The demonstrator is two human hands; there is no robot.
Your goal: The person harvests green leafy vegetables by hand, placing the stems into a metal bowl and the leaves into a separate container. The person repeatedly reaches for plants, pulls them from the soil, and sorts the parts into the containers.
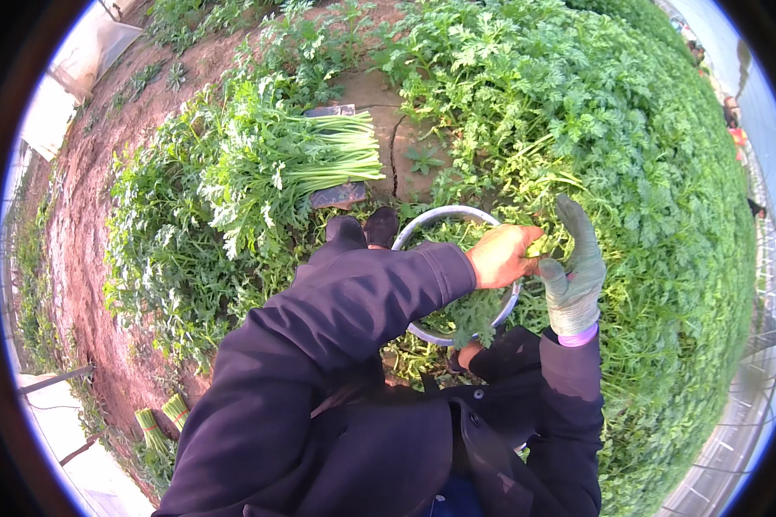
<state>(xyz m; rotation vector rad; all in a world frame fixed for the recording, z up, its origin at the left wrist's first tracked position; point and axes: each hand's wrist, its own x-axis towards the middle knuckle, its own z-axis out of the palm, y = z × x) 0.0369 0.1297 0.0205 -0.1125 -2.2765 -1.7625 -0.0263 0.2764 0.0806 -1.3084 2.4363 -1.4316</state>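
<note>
My bare left hand (503, 256) reaches over a round basin (425, 218) with a pale rim, its fingers closed on a small bit of yellow-green leaf (543, 245). Close to its right, my right hand (577, 265) wears a grey-green glove, with thumb and fingers spread apart and nothing visible between them. Cut leafy greens (472, 313) lie in the basin, some hanging over its near rim. A pile of cut greens with pale stems (343, 152) rests on a dark flat support (339, 195), beyond my shoes.
Dense leafy plants (659, 213) grow along the right. On the left is bare reddish soil (84, 239), with two tied bundles of greens (150, 428) at the lower left. Cracked soil (381, 129) shows beside the pile. Plastic sheeting (94, 48) stands at the upper left.
</note>
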